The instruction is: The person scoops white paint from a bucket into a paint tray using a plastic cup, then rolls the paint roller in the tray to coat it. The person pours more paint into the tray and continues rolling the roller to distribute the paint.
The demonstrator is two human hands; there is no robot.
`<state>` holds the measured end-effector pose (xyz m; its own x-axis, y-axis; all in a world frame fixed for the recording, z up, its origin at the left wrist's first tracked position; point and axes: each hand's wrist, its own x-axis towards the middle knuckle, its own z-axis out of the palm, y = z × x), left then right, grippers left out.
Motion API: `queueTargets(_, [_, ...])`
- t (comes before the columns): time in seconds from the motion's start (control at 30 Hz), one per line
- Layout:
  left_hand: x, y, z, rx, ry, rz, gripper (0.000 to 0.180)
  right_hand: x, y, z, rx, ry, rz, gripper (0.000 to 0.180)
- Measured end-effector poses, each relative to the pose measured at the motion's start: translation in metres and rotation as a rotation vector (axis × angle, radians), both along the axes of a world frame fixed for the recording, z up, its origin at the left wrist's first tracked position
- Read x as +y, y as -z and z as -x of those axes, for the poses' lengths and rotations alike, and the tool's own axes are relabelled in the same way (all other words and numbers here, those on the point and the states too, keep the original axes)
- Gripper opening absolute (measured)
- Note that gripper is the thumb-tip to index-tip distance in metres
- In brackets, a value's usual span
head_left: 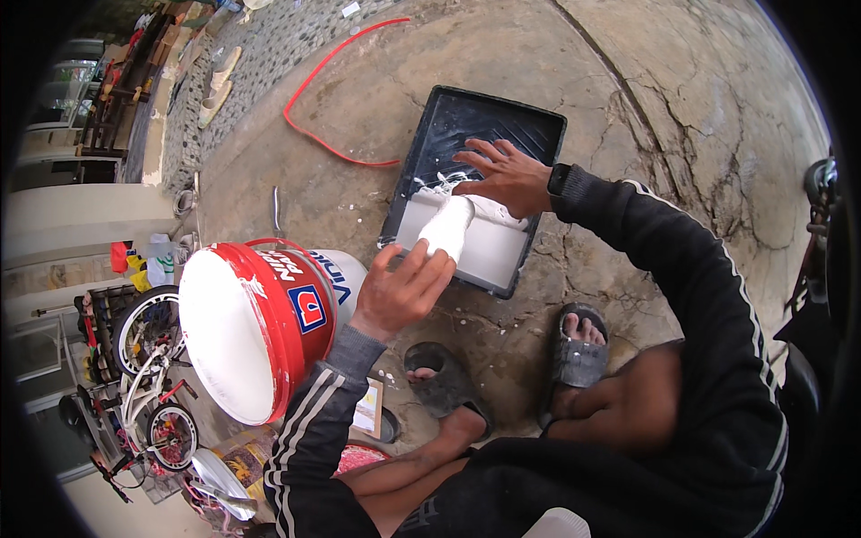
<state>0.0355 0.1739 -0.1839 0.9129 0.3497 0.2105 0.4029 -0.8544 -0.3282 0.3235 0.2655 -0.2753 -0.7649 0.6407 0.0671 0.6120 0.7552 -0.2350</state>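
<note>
A black paint tray (430, 117) lies on the ground in front of me, with white paint (489, 255) pooled in its near part. My left hand (404, 289) grips the near end of a white, paint-coated, rounded object (447, 231) held above the pool; its exact kind is unclear. Over the tray's right side is my right hand (504, 179), fingers spread, with the palm side hidden. Its thumb side is close to the object's far end; whether they touch cannot be made out. Beside it, a white cylinder like a roller sleeve (495, 213) rests partly under that hand.
A red paint bucket (300, 359) with a white face stands left of my left forearm, beside a white container (345, 273). A red strip (300, 125) curves across the cracked concrete. A bicycle (148, 386) is further left. My sandalled feet (583, 345) are near the tray.
</note>
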Motion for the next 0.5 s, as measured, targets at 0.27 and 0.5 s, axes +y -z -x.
queueTargets(0.27, [0.000,0.010,0.002,-0.009,0.001,-0.069,0.023,-0.034,-0.035,0.042,0.131,-0.082,-0.107,0.093])
queueTargets(0.5, [0.000,0.014,0.004,-0.127,-0.218,-0.013,0.031,-0.033,-0.031,0.020,0.060,0.104,0.022,0.112])
